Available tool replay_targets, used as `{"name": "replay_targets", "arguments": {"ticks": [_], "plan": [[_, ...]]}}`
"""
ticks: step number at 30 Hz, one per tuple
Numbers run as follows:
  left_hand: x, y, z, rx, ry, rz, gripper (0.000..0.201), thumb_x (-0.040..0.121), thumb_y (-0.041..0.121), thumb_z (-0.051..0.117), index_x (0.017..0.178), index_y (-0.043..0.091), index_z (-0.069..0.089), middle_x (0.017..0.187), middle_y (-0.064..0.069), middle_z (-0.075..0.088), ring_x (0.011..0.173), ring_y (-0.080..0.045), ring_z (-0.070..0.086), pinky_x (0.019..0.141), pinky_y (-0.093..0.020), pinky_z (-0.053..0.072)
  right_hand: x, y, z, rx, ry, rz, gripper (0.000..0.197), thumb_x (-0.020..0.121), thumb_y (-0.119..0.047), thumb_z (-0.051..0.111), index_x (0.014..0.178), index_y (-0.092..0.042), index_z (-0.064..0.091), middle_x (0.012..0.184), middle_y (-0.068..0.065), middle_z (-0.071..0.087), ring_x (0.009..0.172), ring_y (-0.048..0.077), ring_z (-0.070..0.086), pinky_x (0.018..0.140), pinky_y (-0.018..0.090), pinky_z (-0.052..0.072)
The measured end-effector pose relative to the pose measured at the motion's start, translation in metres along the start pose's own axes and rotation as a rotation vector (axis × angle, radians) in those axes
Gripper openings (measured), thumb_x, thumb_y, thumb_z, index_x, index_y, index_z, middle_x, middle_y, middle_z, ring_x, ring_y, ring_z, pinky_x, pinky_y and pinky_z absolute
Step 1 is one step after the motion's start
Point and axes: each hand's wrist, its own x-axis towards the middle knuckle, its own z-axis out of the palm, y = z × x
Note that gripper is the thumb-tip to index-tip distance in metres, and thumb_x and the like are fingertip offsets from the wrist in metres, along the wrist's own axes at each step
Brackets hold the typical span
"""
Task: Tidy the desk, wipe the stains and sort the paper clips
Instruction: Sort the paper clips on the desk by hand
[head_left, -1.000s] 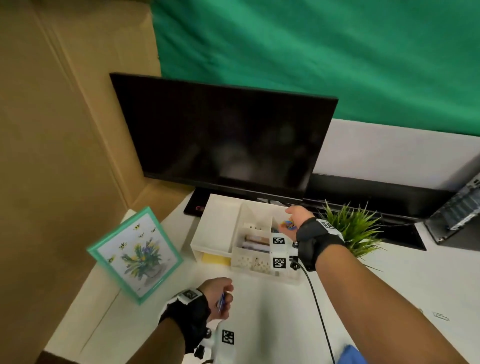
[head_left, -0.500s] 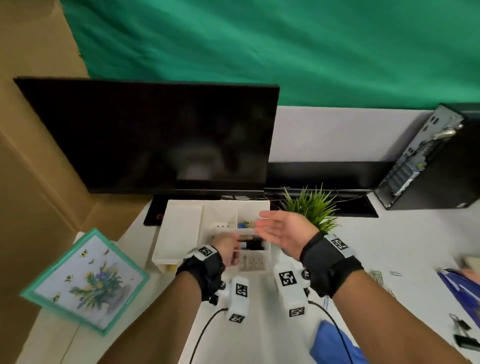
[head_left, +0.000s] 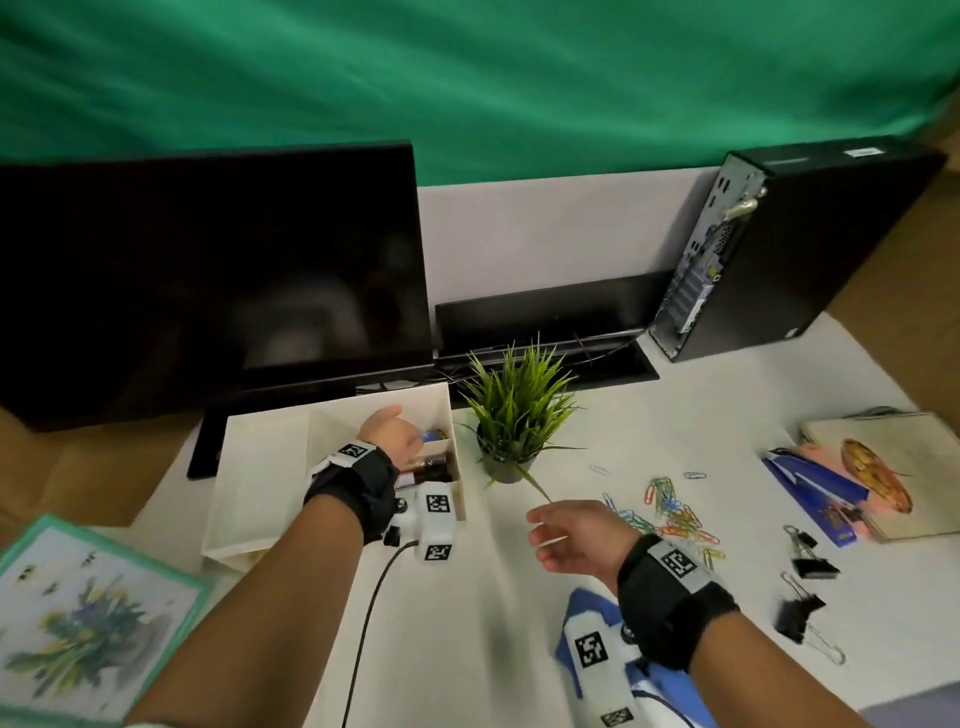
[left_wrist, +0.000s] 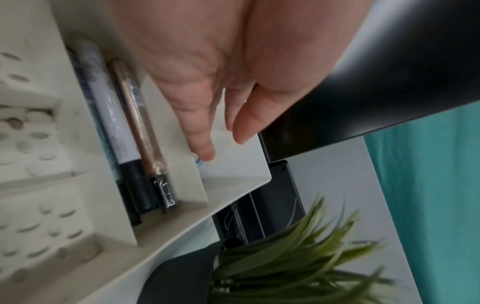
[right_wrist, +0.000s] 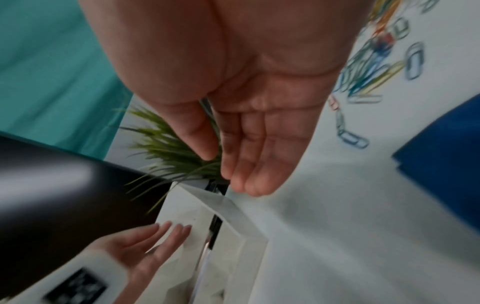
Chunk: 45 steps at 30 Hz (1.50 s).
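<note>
A white desk organizer (head_left: 260, 478) stands in front of the monitor. My left hand (head_left: 387, 441) reaches into its back right compartment with straight fingers (left_wrist: 201, 148); a bit of blue paper clip (left_wrist: 198, 161) shows by one fingertip. Pens (left_wrist: 124, 127) lie in the compartment beside it. My right hand (head_left: 566, 535) hovers open and empty over the desk, palm showing in the right wrist view (right_wrist: 228, 172). A pile of coloured paper clips (head_left: 670, 514) lies just right of it. A blue cloth (head_left: 587, 618) lies under my right wrist.
A potted plant (head_left: 514, 415) stands between the organizer and the clips. Two black binder clips (head_left: 808, 564) lie at the right, near a blue folder (head_left: 810, 483) and a notebook (head_left: 893, 467). A monitor (head_left: 208, 270), a PC tower (head_left: 779, 249) and a framed picture (head_left: 78, 623) ring the desk.
My left hand moved from the desk front into the organizer's back compartment and opened. My right hand left the organizer and swung right toward the clip pile. The view turned right.
</note>
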Motion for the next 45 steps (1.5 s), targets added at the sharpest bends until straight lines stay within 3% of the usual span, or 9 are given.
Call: {"name": "replay_targets", "arguments": {"ticks": [7,12,16,24,28,32,37,40,45], "plan": [[-0.044,-0.012,0.01,-0.049,-0.065,-0.07,0.011,0.094,0.006,0.046,0.095,0.014,0.053,0.067,-0.004,0.043,0.052,-0.015,0.037,0.047,-0.021,0.03,0.013,0.007,-0.045,-0.198,0.077,0.095,0.011,0.093,-0.013,0.055,0.09,-0.006,0.063,0.07,0.007,0.06,0.058,0.019,0.054,0.055,0.023,0.048],[-0.064,-0.037,0.022,0.225,-0.126,-0.205,0.017,0.093,0.019,0.049,0.076,0.02,0.049,0.06,0.002,0.036,0.048,-0.011,0.025,0.045,-0.015,0.016,0.032,0.003,-0.071,-0.619,0.165,0.037,0.015,0.093,-0.014,0.052,0.09,-0.005,0.063,0.082,0.011,0.062,0.069,0.023,0.056,0.067,0.031,0.05],[-0.073,-0.065,0.04,0.331,-0.128,-0.294,0.016,0.092,0.025,0.052,0.079,0.016,0.052,0.061,0.001,0.038,0.045,-0.012,0.03,0.046,-0.016,0.019,0.043,0.0,-0.097,-1.256,0.223,-0.092,0.036,0.094,-0.018,0.046,0.129,-0.015,0.051,0.133,0.008,0.05,0.122,0.024,0.05,0.098,0.026,0.041],[-0.079,-0.103,0.118,0.704,-0.163,-0.144,0.018,0.085,0.022,0.058,0.103,0.022,0.052,0.084,-0.005,0.056,0.061,-0.02,0.056,0.045,-0.022,0.043,0.062,0.03,-0.131,-1.502,0.032,-0.334,0.027,0.092,-0.017,0.052,0.119,-0.019,0.055,0.124,0.006,0.047,0.111,0.023,0.051,0.093,0.029,0.045],[-0.075,-0.111,0.152,1.125,-0.153,0.037,0.037,0.084,0.025,0.06,0.12,0.022,0.051,0.116,-0.005,0.059,0.103,-0.025,0.06,0.081,-0.029,0.051,0.062,0.03,-0.15,-1.496,0.015,-0.353,0.027,0.092,-0.008,0.051,0.116,-0.017,0.059,0.125,0.006,0.052,0.114,0.022,0.052,0.095,0.027,0.041],[-0.068,-0.12,0.172,1.374,-0.149,0.082,0.041,0.088,0.026,0.057,0.127,0.018,0.045,0.132,-0.007,0.046,0.121,-0.023,0.048,0.1,-0.027,0.04,0.055,0.029,-0.174,-1.289,0.062,-0.354,0.029,0.09,-0.008,0.054,0.112,-0.022,0.067,0.12,0.003,0.061,0.107,0.02,0.06,0.093,0.022,0.046],[-0.059,-0.121,0.185,1.497,-0.092,0.079,0.034,0.09,0.022,0.054,0.123,0.015,0.055,0.131,-0.004,0.055,0.123,-0.021,0.051,0.101,-0.025,0.042,0.046,0.032,-0.202,-0.662,0.116,-0.293,0.019,0.085,-0.005,0.065,0.1,-0.016,0.072,0.1,0.0,0.069,0.088,0.012,0.063,0.073,0.008,0.047],[-0.057,-0.12,0.189,1.529,-0.087,0.051,0.034,0.087,0.024,0.058,0.12,0.017,0.058,0.129,-0.002,0.057,0.12,-0.02,0.053,0.099,-0.024,0.044,0.034,0.028,-0.209,-0.132,-0.003,-0.13,0.019,0.088,0.004,0.052,0.091,-0.009,0.065,0.074,0.005,0.063,0.065,0.015,0.056,0.056,0.023,0.05],[-0.061,-0.121,0.192,1.452,-0.077,0.016,0.041,0.082,0.027,0.062,0.12,0.019,0.05,0.124,-0.004,0.057,0.113,-0.022,0.057,0.09,-0.026,0.047,0.024,0.034,-0.219,0.489,-0.066,-0.038,0.026,0.083,0.004,0.031,0.068,-0.01,0.048,0.068,0.009,0.054,0.062,0.023,0.051,0.061,0.032,0.047]]}}
